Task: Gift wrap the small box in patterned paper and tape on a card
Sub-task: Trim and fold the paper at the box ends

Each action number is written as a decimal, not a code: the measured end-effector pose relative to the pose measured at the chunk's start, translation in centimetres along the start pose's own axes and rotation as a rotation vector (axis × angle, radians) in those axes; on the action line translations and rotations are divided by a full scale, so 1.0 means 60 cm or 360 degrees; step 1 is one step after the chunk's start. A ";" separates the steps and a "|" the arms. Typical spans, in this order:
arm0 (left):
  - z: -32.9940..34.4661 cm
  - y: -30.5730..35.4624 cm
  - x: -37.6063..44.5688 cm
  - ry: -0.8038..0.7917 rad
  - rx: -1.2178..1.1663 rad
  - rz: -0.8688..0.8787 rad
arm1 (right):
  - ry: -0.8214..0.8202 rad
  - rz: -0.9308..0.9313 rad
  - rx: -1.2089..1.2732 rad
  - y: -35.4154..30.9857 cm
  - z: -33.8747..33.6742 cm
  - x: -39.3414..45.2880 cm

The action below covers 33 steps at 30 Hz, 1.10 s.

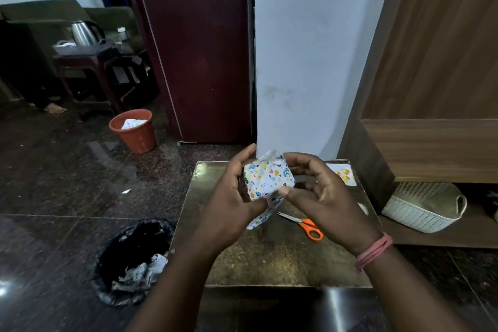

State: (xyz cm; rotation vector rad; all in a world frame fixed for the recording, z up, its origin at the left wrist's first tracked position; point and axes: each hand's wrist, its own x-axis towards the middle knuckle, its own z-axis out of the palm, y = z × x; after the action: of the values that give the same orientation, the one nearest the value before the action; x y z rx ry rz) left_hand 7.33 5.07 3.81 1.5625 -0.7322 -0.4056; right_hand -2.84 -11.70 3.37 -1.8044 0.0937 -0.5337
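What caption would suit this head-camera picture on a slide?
Both hands, left hand and right hand, fold patterned paper around a small box above the table.

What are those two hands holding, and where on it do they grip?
The small box, partly wrapped in patterned paper, held above the table. The left hand cups its left side; the right hand pinches the paper at its lower right edge.

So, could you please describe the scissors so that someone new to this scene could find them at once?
Start at the small brown table in front of the person. The scissors lie flat on it, below the right hand and near the table's right side. Their bright orange handles set them apart from the patterned wrapped box held above and the card at the far corner.
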 end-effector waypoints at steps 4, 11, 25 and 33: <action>0.008 0.006 -0.001 -0.0040 0.0009 -0.0001 | 0.0139 -0.0125 -0.0161 0.009 0.001 0.004; -0.005 -0.006 0.002 -0.0004 0.0025 -0.0071 | 0.0107 -0.0127 0.0115 -0.013 -0.019 0.003; -0.012 -0.010 0.008 0.0182 -0.0025 -0.0061 | 0.0186 0.0010 0.0118 -0.015 -0.009 -0.005; 0.015 -0.022 0.004 0.0238 0.0898 0.0379 | 0.0493 0.0021 -0.1171 -0.035 0.015 -0.002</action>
State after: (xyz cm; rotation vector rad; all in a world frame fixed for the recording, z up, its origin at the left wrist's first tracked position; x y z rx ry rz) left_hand 7.19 4.22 2.43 1.9734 -0.9543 0.1100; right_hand -3.01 -10.21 5.14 -2.4098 0.5764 -0.8395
